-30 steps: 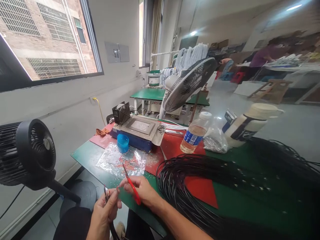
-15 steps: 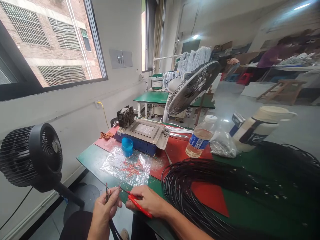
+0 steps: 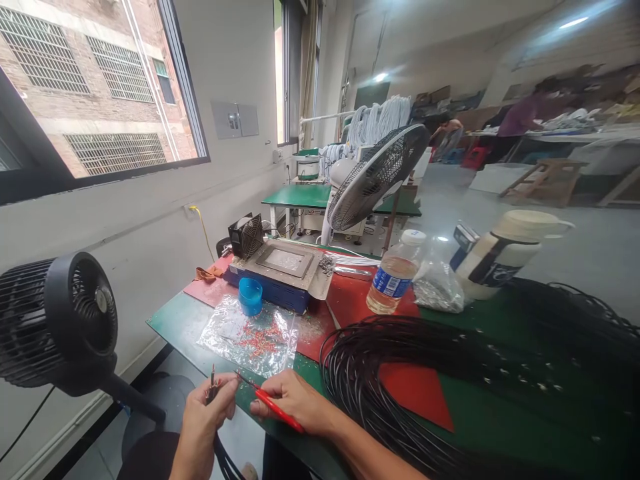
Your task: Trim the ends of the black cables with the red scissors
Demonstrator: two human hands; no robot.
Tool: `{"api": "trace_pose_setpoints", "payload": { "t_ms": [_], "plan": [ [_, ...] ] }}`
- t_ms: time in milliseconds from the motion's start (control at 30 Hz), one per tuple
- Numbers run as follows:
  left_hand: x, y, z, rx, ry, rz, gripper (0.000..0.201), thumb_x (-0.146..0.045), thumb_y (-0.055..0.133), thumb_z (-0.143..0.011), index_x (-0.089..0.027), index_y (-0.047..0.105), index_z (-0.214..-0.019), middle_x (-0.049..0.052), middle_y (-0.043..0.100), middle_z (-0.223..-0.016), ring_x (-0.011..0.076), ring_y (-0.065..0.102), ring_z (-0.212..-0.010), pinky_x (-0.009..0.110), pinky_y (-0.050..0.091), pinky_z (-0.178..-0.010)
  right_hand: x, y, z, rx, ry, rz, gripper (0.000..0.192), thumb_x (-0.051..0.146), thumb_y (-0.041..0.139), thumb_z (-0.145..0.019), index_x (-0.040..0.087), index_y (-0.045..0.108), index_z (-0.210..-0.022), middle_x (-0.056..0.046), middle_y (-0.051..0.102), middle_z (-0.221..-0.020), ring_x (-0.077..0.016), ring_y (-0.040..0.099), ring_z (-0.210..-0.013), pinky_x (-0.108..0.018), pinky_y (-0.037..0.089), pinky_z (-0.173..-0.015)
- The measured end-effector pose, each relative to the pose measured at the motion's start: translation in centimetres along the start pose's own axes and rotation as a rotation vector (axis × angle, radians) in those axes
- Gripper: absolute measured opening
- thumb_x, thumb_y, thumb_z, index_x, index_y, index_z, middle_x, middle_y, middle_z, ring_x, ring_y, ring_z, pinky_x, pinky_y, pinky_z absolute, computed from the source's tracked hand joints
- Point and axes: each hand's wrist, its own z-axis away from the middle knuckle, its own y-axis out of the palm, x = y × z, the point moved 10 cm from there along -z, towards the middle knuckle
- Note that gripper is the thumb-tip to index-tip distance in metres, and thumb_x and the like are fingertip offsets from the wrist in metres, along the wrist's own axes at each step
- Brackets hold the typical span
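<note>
Both hands meet: left hand point(image 3: 207, 413) pinches the black cable end point(image 3: 213, 383) upright; right hand point(image 3: 293, 403) grips red tweezers point(image 3: 273, 408), tips pointing left toward it.

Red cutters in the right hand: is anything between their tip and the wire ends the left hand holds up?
Nothing visible. The red cutters in the right hand point at the wire ends pinched in the left hand; the gap between them is open, just off the green table edge.
</note>
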Motion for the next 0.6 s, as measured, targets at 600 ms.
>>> {"api": "trace_pose_setpoints", "payload": {
  "t_ms": [600],
  "plan": [
    [1.8,1.8,0.1,0.073,-0.071,0.228,0.037,-0.041,0.075,-0.056,-0.012,0.069,-0.078,-0.006,0.038,-0.045,0.0025,0.026,-0.04,0.022,0.013,-0.043,-1.1,-1.4,-0.2,-0.218,0.08,-0.499,0.048,0.059,0.054,-0.073,0.014,0.054,-0.056,0.007,0.036,-0.037,-0.0039,0.031,-0.031,-0.017,0.02,-0.033]
  ]
}}
